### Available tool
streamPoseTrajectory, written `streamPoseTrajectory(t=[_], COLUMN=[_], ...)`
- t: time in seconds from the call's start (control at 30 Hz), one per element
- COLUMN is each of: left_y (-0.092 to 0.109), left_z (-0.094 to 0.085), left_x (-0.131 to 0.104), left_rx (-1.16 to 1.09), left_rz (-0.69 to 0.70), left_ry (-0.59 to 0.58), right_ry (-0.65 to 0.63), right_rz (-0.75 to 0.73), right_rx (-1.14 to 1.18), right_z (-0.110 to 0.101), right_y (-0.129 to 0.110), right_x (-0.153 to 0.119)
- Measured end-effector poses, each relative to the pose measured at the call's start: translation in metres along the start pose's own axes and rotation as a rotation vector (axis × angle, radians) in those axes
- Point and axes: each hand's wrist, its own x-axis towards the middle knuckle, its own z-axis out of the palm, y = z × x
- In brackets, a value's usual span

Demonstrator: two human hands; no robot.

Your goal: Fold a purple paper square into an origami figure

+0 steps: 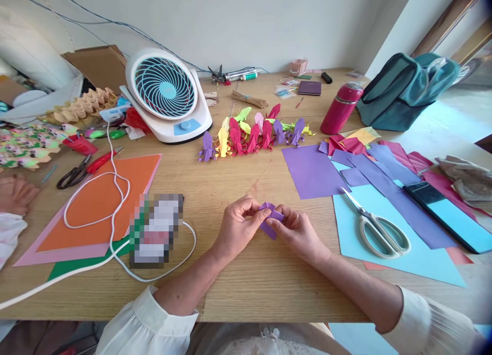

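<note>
Between my two hands is a small piece of folded purple paper (271, 231), held above the wooden table (246, 278). My left hand (243, 222) pinches its left side with thumb and curled fingers. At the right edge, my right hand (295, 229) grips the same paper, thumb in front. Behind my hands stands a row of folded paper figures (252, 139) in red, purple, yellow and green. A flat purple sheet (313, 171) lies just beyond my right hand.
White-handled scissors (378, 234) rest on a light blue sheet (403, 262) at right, near a dark phone (442, 211). A pink bottle (342, 107) and teal bag (400, 96) stand behind. At left are a fan (165, 96), orange paper (132, 180), a white cable (113, 211) and another person's hand (17, 193).
</note>
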Motion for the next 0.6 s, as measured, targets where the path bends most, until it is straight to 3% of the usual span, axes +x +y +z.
streamPoseTrajectory(t=[0.13,0.3,0.5,0.6], left_y=[-0.0003,-0.0033,0.0018,0.0028], left_z=[0.0002,-0.0034,-0.0032,-0.0021], left_x=[0.0001,0.0031,-0.0002,-0.0012], left_rx=[-0.012,-0.052,0.080,0.054], left_rz=[-0.036,-0.120,0.031,0.022], left_ry=[0.021,-0.047,0.047,0.034], right_ry=[0.002,0.007,0.002,0.015], right_rz=[0.005,0.050,0.023,0.018], right_rx=[-0.012,-0.008,0.027,0.018], right_z=[-0.0010,-0.0011,-0.0004,-0.0005], right_y=[0.0026,0.0034,0.0011,0.0005], right_x=[0.0018,0.0046,0.0037,0.0031])
